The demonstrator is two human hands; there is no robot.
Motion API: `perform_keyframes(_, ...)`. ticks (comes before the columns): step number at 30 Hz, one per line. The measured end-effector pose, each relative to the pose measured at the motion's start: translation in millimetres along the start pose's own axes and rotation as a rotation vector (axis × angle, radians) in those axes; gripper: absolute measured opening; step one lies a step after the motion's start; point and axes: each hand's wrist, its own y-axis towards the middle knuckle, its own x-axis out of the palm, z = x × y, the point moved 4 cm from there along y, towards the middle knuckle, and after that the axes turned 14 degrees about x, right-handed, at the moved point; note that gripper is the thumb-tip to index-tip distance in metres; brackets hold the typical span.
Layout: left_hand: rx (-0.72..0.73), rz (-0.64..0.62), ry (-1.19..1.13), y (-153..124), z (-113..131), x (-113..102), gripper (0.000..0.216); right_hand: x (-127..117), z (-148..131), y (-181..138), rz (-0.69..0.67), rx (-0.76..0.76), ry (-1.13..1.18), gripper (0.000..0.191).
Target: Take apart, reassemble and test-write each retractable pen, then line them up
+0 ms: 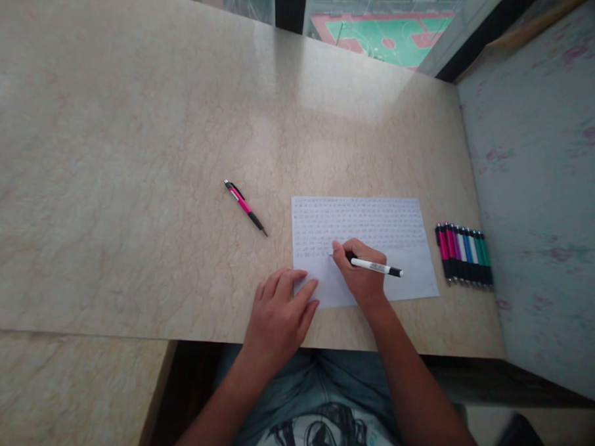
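Observation:
A sheet of paper (pixel 404 254) lies on the stone-look tabletop, its upper part covered in rows of handwriting. My right hand (pixel 362 272) is closed around a white pen (pixel 374 266) with black ends. The pen's tip meets the paper near the left end of the lowest written row. At the sheet's lower left corner, my left hand (pixel 284 304) rests with fingers spread, the fingertips on the paper's edge and the palm over the tabletop.
A pink and black pen (pixel 243 206) lies left of the paper. To the right, several coloured pens (pixel 464 255) sit side by side in a row. A floral-patterned wall (pixel 545 194) bounds the right side, and a window with a dark frame (pixel 290 9) stands at the back.

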Motion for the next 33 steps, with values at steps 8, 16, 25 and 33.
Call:
perform_keyframes(8,0.003,0.005,0.007,0.2,0.9,-0.8,0.027,-0.9,-2.4,-0.2,0.031,0.000,-0.008,0.038)
perform_keyframes(16,0.003,-0.010,0.000,-0.1,0.3,0.0,0.028,0.1,0.2,-0.6,0.046,-0.023,-0.046,0.039)
perform_keyframes(25,0.002,-0.007,0.005,-0.6,0.7,-1.2,0.027,0.1,-3.3,-0.9,0.066,-0.048,-0.058,0.039)
perform_keyframes(33,0.003,0.000,0.003,2.2,0.6,-1.9,0.027,-11.2,12.8,2.7,-0.021,0.224,0.343,0.033)
